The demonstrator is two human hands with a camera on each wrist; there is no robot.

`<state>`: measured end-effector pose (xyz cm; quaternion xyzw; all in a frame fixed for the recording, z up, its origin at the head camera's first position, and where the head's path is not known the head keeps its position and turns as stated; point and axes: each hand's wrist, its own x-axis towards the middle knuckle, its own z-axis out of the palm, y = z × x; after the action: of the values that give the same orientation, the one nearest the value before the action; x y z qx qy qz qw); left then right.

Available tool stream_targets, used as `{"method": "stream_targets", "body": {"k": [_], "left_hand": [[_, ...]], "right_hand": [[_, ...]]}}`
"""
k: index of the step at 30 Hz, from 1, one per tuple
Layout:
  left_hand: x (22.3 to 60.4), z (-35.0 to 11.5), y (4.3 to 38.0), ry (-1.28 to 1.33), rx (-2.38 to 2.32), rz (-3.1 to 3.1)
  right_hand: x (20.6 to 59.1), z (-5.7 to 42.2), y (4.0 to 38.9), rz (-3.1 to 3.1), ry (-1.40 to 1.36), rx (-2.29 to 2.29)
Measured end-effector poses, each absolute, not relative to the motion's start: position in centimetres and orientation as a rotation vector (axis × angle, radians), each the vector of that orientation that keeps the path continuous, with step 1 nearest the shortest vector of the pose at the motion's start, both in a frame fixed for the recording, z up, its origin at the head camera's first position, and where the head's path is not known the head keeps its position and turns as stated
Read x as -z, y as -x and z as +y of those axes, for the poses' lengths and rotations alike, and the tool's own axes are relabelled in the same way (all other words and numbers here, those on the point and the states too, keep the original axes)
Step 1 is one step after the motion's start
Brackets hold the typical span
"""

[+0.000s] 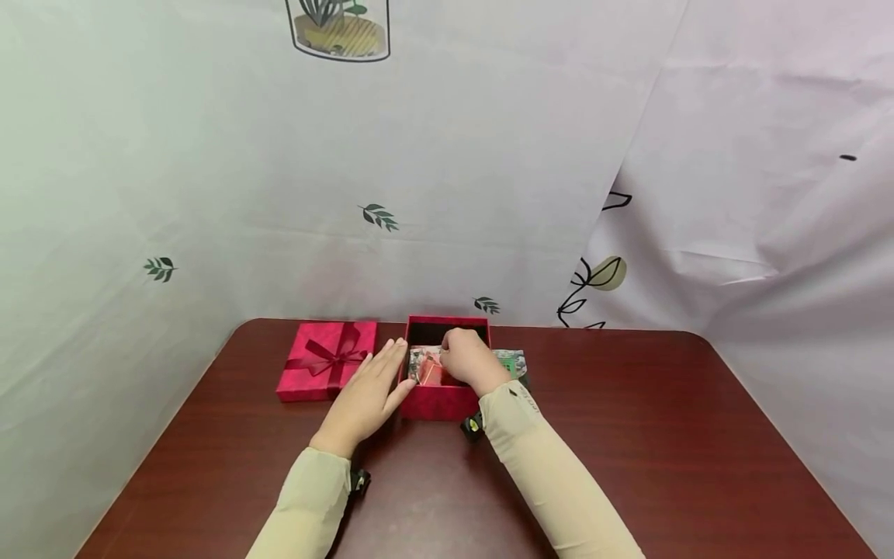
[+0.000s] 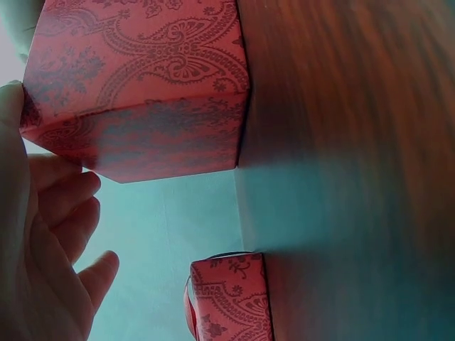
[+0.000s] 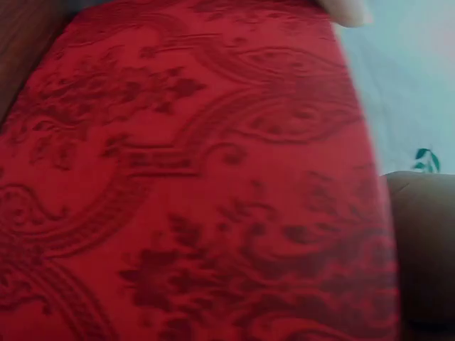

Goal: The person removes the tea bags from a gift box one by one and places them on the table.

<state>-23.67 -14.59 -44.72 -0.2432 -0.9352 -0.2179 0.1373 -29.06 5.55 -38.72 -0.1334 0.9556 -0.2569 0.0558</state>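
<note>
A red patterned gift box (image 1: 441,404) stands without its lid on the table. My left hand (image 1: 366,400) lies along its left side with fingers extended, fingertips right at the rim; the left wrist view shows the hand beside the box wall (image 2: 149,64). My right hand (image 1: 468,359) reaches over the front wall into the box with bent fingers. Their tips are hidden, so I cannot tell whether they grip anything. Close beside them inside the box is a colourful packet (image 1: 427,366) with an orange-pink part. The box wall (image 3: 192,170) fills most of the right wrist view.
The red lid (image 1: 307,380) with a dark red ribbon bow (image 1: 334,357) lies left of the box. A green patterned packet (image 1: 513,362) shows right of the box, partly behind my right wrist. A pale printed cloth (image 1: 447,155) hangs behind the brown table (image 1: 663,435).
</note>
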Motion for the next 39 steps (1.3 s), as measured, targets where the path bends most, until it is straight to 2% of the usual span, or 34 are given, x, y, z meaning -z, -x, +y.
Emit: {"method": "stream_targets", "body": {"k": [17,39], "left_hand": [[44.8,-14.6,23.7,0.692,0.636,-2.707],[45.0,-14.6,23.7,0.693,0.651,-2.702]], "right_hand": [[40.4,5.2,29.1,2.919,0.306,0.708],[39.1,5.9,28.0,2.917,0.383,0.844]]}}
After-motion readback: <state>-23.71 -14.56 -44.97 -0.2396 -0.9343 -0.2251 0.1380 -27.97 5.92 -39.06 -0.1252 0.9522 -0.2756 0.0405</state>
